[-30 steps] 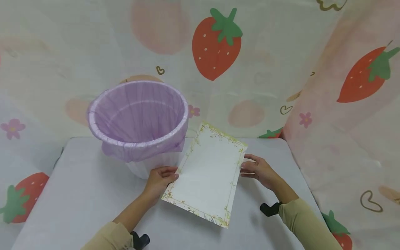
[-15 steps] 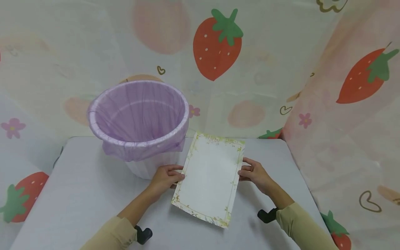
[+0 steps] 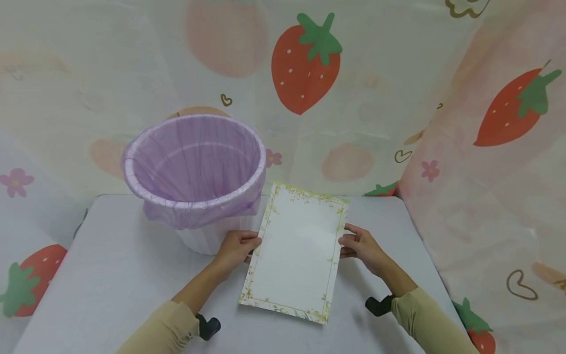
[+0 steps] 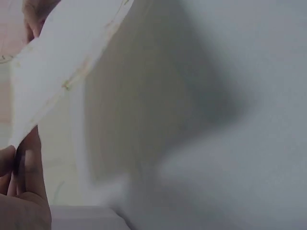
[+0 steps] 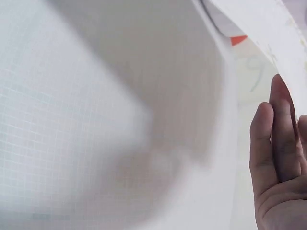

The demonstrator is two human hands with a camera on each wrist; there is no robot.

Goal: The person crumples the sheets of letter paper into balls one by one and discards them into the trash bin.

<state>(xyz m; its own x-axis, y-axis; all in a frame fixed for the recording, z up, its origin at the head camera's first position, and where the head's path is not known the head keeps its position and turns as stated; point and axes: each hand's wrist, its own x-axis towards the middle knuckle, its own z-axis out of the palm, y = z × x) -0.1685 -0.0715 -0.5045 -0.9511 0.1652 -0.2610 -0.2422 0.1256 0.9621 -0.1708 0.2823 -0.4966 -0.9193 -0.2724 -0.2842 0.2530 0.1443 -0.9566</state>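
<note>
A white sheet of paper [image 3: 296, 250] with a printed border of yellow-green leaves is held up over the table, slightly tilted. My left hand [image 3: 233, 251] pinches its left edge, thumb in front and fingers behind. At the opposite edge my right hand [image 3: 363, 248] pinches the paper the same way. In the left wrist view the paper [image 4: 72, 62] bows between the hands, and the left hand's fingers [image 4: 32, 167] lie behind it. The right wrist view has the right hand [image 5: 283, 163] at the paper's edge, its fingers nearly straight behind the sheet.
A white bin [image 3: 205, 238] lined with a purple bag [image 3: 199, 209] stands at the back left, close to my left hand. White cloth covers the table [image 3: 132, 285]. A strawberry-print curtain [image 3: 380, 93] hangs behind and at the sides.
The paper has turned more upright, its top edge shifting left and its lower left corner moving right. My left hand has moved a little right; the right hand has shifted slightly. The bin stays put.
</note>
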